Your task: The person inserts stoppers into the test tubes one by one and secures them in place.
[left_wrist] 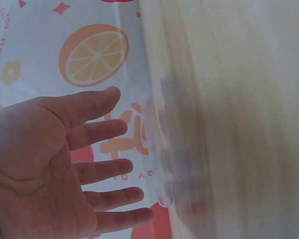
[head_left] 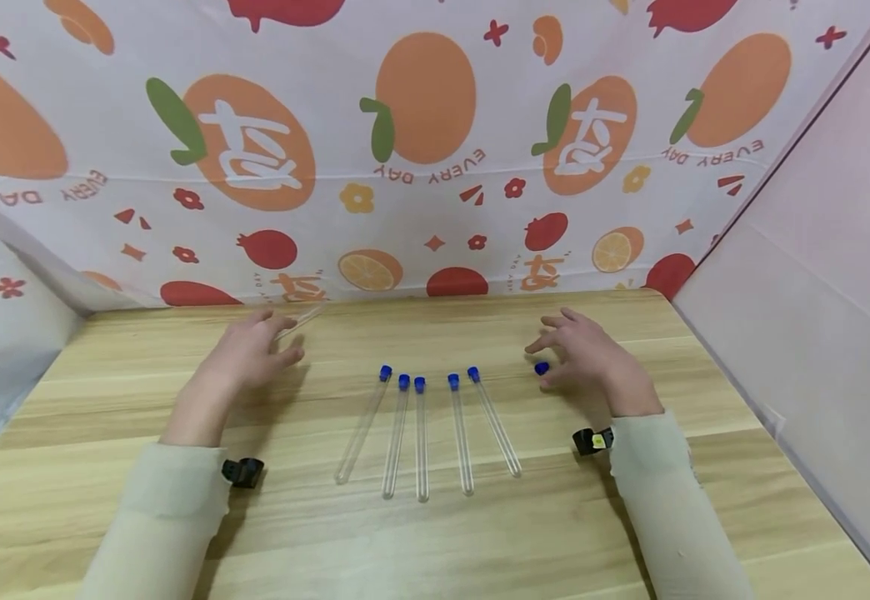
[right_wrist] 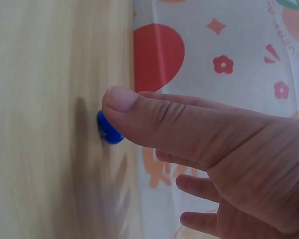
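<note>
My left hand (head_left: pixel 246 352) is spread at the back left, over or beside a clear tube (head_left: pixel 309 317) without a visible cap. In the left wrist view the fingers are straight, and the tube (left_wrist: pixel 164 191) lies beyond the fingertips. On the right, my other hand (head_left: pixel 588 357) hovers around a loose blue cap (head_left: pixel 542 368). The right wrist view has the thumb partly covering the blue cap (right_wrist: pixel 108 130); the fingers are extended and do not grip it. Between both hands lie several clear test tubes with blue caps, among them a middle test tube (head_left: pixel 422 442).
The capped tubes fan out on the wooden table (head_left: pixel 375 550), caps toward the back. A fruit-print cloth (head_left: pixel 420 225) hangs along the rear edge. Pale cloth walls stand at both sides. Each wrist carries a small black camera, such as the left camera (head_left: pixel 243 472).
</note>
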### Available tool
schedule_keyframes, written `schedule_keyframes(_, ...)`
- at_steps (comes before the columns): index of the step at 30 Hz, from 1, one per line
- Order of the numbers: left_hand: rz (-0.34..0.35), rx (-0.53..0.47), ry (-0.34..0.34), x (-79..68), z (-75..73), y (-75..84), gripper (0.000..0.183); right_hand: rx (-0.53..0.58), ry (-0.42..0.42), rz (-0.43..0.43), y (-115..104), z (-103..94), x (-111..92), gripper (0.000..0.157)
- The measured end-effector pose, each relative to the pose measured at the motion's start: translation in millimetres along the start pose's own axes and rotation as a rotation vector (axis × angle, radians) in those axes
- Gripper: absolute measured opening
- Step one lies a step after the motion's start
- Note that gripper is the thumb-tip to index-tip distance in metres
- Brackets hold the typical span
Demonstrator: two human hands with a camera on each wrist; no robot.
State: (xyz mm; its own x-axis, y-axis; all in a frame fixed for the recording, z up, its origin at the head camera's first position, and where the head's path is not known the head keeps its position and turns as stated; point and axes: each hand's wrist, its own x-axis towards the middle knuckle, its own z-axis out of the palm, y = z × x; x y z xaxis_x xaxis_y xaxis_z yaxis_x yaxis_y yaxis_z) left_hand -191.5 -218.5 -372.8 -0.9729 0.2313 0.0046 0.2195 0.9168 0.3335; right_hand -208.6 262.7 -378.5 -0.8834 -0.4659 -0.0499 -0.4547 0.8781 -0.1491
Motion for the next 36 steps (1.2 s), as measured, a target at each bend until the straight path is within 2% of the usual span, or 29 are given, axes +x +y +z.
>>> schedule_keyframes(8,0.015,-0.029,-0.1,1.3,-0.4,-3.1,0.059,0.068,-0.018,0.033,8.1,5.8,2.8,0.033)
schedule_keyframes(12,0.029,-0.044,-0.156,-0.2,-0.8,-1.7,0.039,0.076,-0.013,0.021,10.1,8.4,4.1,0.03)
schedule_keyframes(15,0.015,-0.056,-0.177,0.0,-0.4,-0.6,0.028,0.082,-0.01,0.012,11.3,10.1,5.0,0.029)
schedule_keyframes(23,-0.03,-0.022,-0.169,-0.4,-3.6,-0.2,0.033,0.101,-0.005,0.015,13.2,12.5,4.0,0.024)
schedule_keyframes(29,-0.072,0.021,-0.163,-1.8,-10.2,0.1,0.024,0.113,-0.012,0.016,14.4,11.5,4.5,0.023)
schedule_keyframes(32,-0.068,0.04,-0.146,-1.6,-10.4,-0.7,0.018,0.125,-0.019,0.013,14.1,11.1,4.9,0.023)
schedule_keyframes(36,-0.057,0.048,-0.111,0.7,-5.7,-0.2,0.024,0.143,-0.03,0.019,12.7,10.8,5.6,0.021)
